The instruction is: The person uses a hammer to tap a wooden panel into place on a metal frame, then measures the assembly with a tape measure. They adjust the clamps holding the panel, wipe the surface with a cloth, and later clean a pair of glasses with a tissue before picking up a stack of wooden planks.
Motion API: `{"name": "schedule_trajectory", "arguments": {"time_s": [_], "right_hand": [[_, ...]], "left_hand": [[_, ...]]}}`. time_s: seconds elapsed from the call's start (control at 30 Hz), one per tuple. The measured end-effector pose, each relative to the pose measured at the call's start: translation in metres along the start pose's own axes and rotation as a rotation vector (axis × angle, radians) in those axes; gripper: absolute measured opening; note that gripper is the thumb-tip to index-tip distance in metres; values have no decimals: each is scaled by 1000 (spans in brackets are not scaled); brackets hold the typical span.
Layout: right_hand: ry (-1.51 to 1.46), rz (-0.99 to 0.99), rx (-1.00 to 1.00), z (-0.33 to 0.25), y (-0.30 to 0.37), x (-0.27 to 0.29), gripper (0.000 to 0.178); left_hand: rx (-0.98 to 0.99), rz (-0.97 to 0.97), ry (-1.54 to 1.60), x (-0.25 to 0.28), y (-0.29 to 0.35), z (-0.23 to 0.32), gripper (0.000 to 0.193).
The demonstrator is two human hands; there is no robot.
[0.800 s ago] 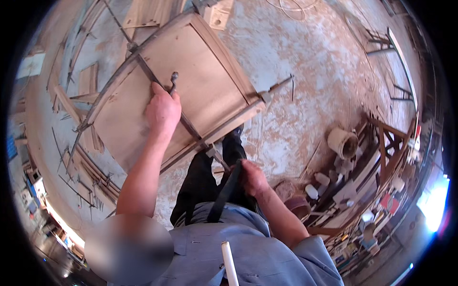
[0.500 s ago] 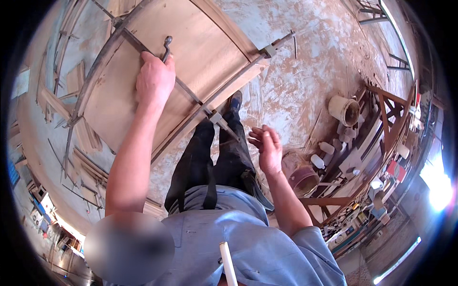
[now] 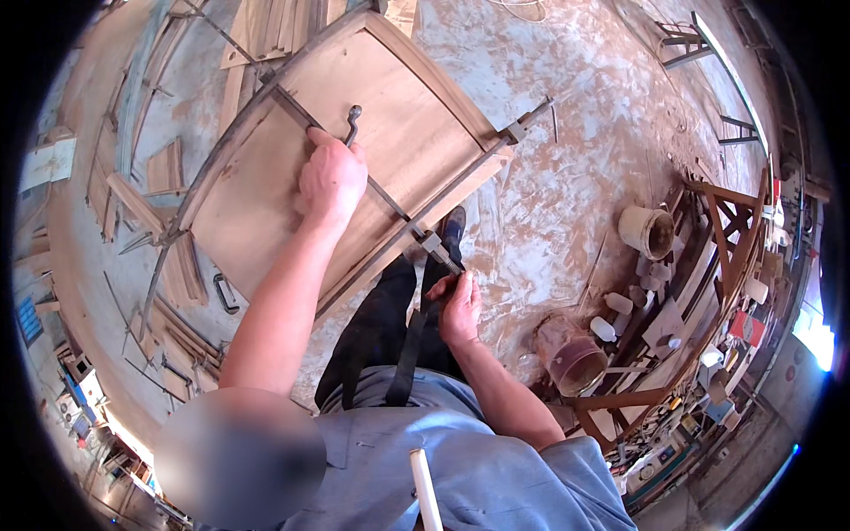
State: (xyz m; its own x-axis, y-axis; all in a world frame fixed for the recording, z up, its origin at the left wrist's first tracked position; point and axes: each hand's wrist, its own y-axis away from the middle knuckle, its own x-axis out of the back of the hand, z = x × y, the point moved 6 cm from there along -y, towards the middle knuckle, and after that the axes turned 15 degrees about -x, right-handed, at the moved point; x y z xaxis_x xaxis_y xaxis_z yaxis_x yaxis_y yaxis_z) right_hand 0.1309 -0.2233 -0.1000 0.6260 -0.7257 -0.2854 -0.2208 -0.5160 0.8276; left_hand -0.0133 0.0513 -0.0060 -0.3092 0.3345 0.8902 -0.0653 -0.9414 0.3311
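Note:
A framed wooden panel (image 3: 248, 195) lies slanted in front of me, with a metal bar clamp (image 3: 386, 198) running across it. My left hand (image 3: 333, 181) rests over the clamp's bar near the panel's middle, its fingers closed round a dark S-shaped metal tool (image 3: 354, 124) whose rounded end sticks up. My right hand (image 3: 461, 310) is closed at the near end of the clamp, pinching the tip of its threaded screw (image 3: 450, 260). Another bar clamp (image 3: 516, 131) lies along the panel's right edge, its screw and handle jutting past the corner.
Wood strips (image 3: 183, 265) and a black C-shaped clamp (image 3: 225, 294) lie left of the panel. At right stand a pale bucket (image 3: 633, 226), a reddish bucket (image 3: 553, 341) and white bottles (image 3: 603, 329), beside a wooden frame (image 3: 722, 230). My legs are close below the panel.
My right hand has moved left from open air onto the clamp's screw and closed there. The panel, clamps and left hand sit lower and farther right in view.

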Motion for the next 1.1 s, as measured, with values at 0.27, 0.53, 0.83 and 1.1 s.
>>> {"name": "schedule_trajectory", "arguments": {"time_s": [0.27, 0.53, 0.83, 1.1], "right_hand": [[-210, 48, -527, -15, 23, -17, 42], [-332, -84, -936, -22, 25, -12, 41], [1169, -21, 304, -48, 62, -21, 42], [1741, 205, 919, -89, 85, -74, 19]], "left_hand": [[-11, 22, 10, -6, -2, -4, 59], [-18, -18, 13, -2, -2, -5, 67], [-33, -85, 99, -1, -2, -9, 73], [-50, -77, 162, -3, -2, -12, 74]]}}
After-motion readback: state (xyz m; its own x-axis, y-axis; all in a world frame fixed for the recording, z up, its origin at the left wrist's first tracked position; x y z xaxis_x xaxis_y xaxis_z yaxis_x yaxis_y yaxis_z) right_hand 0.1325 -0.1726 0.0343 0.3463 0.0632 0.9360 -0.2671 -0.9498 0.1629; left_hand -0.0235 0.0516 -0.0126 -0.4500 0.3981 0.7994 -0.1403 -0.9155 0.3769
